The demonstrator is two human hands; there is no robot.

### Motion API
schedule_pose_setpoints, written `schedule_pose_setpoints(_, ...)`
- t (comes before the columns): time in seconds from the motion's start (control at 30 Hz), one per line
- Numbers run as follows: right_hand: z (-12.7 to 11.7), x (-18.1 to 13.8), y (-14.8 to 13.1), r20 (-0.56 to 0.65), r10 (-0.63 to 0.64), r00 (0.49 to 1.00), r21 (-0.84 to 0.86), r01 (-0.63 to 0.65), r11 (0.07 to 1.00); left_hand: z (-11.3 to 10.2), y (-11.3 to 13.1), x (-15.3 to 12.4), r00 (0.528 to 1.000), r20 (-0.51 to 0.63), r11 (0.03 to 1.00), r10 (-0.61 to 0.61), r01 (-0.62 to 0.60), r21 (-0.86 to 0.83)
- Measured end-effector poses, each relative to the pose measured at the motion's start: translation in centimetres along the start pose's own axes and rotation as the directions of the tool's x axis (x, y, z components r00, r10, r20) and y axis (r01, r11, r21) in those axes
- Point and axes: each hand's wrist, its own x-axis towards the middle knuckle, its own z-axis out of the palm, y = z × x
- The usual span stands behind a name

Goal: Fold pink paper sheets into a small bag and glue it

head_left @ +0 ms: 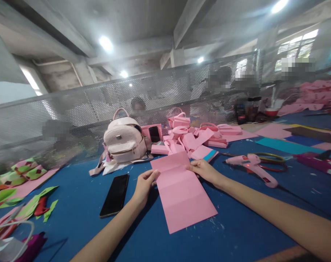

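A creased pink paper sheet [182, 194] lies on the blue table [236, 225] in front of me. My left hand [144, 183] pinches its upper left edge. On the opposite side, my right hand [202, 169] grips the upper right edge. The far end of the sheet is lifted slightly off the table. A black phone [115, 195] lies face up just left of my left hand.
A pale pink backpack [124, 140] stands behind the phone. A heap of folded pink paper pieces [192, 138] sits beyond the sheet. A pink glue gun [254, 167] lies to the right. Green and pink cutouts [20, 182] cover the left side. A perforated metal screen [72, 109] backs the table.
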Motion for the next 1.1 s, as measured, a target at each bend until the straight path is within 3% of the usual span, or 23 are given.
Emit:
schedule_pose_setpoints(0.13, 0.1, 0.0, 0.0, 0.019, 0.006, 1.000, 0.025, -0.007, 1.000, 0.2, -0.1, -0.2, 0.996, 0.089, 1.000, -0.022, 0.020, 0.023)
schedule_pose_setpoints(0.33, 0.6, -0.2, 0.1, 0.130, 0.038, 0.991, 0.028, -0.042, 0.999, -0.4, -0.4, 0.1, 0.998, 0.011, 0.997, 0.059, -0.060, 0.055)
schedule_pose_setpoints(0.57, 0.5, -0.3, -0.1, 0.140, 0.008, 0.990, 0.001, -0.009, 1.000, -0.4, -0.1, 0.2, 0.996, -0.016, 0.994, 0.092, -0.090, 0.067)
schedule_pose_setpoints(1.1, 0.6, -0.1, 0.0, 0.175, 0.030, 0.984, -0.011, -0.028, 1.000, -0.5, 0.7, 0.0, 0.996, -0.087, 0.998, 0.029, -0.025, 0.054)
